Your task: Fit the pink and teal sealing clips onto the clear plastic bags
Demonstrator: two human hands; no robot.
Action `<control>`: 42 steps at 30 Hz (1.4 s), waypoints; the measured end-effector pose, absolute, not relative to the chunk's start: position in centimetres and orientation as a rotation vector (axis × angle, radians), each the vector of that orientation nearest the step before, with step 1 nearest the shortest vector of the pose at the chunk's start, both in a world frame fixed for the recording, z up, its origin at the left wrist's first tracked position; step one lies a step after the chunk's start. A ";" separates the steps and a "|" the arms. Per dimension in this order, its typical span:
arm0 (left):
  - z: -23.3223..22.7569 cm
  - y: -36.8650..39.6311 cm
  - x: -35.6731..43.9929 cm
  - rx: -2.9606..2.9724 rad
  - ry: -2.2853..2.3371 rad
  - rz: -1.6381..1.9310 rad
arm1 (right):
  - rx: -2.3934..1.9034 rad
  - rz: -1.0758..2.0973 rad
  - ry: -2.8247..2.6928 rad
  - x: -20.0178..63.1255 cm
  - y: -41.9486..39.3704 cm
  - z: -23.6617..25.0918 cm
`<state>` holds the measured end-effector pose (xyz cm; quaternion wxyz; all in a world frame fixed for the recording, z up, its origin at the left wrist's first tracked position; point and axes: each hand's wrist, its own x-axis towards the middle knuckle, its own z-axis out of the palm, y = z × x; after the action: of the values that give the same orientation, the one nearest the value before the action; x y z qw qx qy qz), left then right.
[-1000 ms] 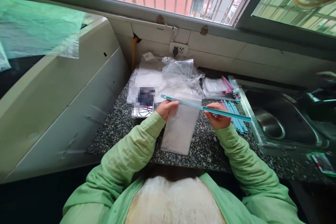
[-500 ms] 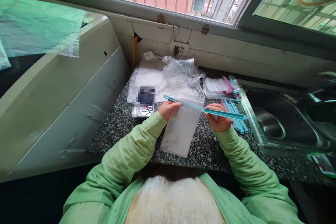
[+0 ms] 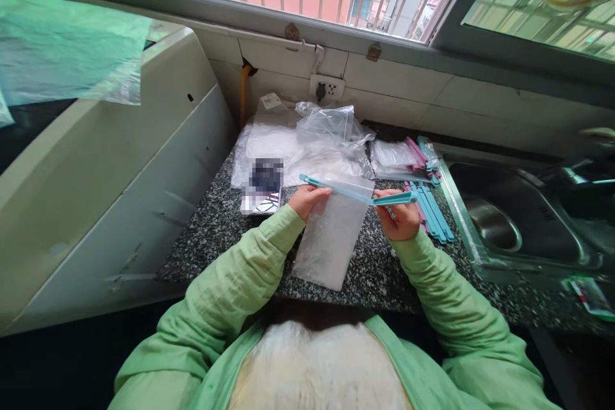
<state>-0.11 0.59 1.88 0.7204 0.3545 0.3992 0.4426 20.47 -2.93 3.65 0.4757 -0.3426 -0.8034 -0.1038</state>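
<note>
A clear plastic bag (image 3: 331, 240) hangs at a slant over the counter's front part. Across its top lies a light-blue bag sealing clip (image 3: 346, 192), one arm along the bag and the other sticking out to the right. My left hand (image 3: 310, 200) is closed, pinching the bag and this clip near the clip's left end. Closed on the clip's right arm is my right hand (image 3: 398, 218), just beyond the bag's right edge. That arm points right and looks unclosed against the bag. Several loose blue clips (image 3: 435, 214) lie beside my right hand, with a pink one partly hidden.
Crumpled clear plastic bags (image 3: 307, 141) cover the back of the speckled counter (image 3: 206, 230). A small patterned packet (image 3: 263, 186) lies left of my hands. Packaged bags (image 3: 391, 160) with pink and blue clips sit near the steel sink (image 3: 461, 230). A beige appliance (image 3: 158, 128) stands left.
My right hand has turned the clip's free arm, which now looks shorter and ends farther left. My left hand and the bag have stayed almost in place.
</note>
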 end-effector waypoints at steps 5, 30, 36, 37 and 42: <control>2.1 0.5 0.0 0.731 0.889 0.973 | -0.860 -0.293 -1.981 20.5 -3.0 3.4; 1.4 0.5 0.5 0.794 0.948 0.973 | -0.824 -0.375 -2.065 19.9 -2.8 2.8; 1.2 0.5 0.4 0.878 0.941 0.983 | -0.825 -0.366 -2.080 20.0 -2.6 2.5; 1.3 0.5 0.4 0.895 0.946 0.986 | -0.829 -0.370 -2.085 20.0 -2.6 2.5; 1.7 0.5 0.3 0.982 0.984 0.992 | -0.823 -0.402 -2.094 19.9 -2.6 2.6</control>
<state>0.30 0.48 1.75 0.6570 0.4334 0.4344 0.4380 19.86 -2.64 2.61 0.4151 -0.3275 -0.8336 -0.1600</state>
